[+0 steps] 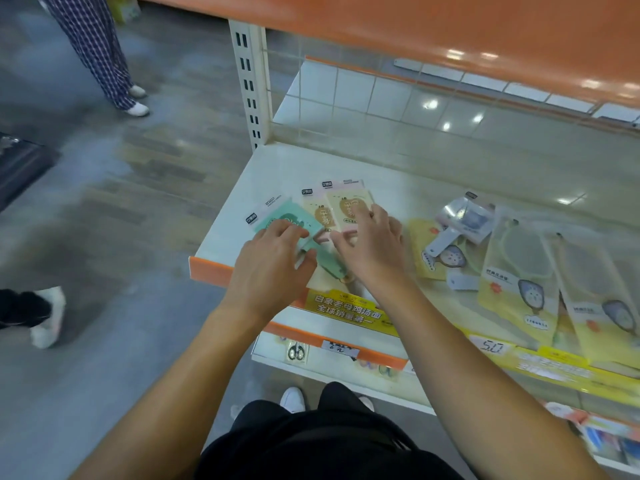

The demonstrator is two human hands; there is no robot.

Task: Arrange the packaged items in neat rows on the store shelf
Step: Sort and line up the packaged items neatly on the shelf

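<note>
On the white shelf point(398, 188) three flat packets lie side by side near its left end. My left hand point(273, 254) grips the mint-green packet point(277, 216) at its lower end. My right hand point(370, 244) rests with straight fingers on the cream packet point(349, 206) at the right of the group; a second cream packet point(318, 213) lies between the two. Further right lie a clear pack with a grey item point(464, 216) and several long yellow packets point(519, 271) in a loose, overlapping spread.
An orange upper shelf point(450, 36) overhangs the work area. A yellow price strip point(349, 310) runs along the shelf's front edge. A lower shelf point(329, 362) holds small items. Two other people's legs point(104, 57) stand in the aisle at left.
</note>
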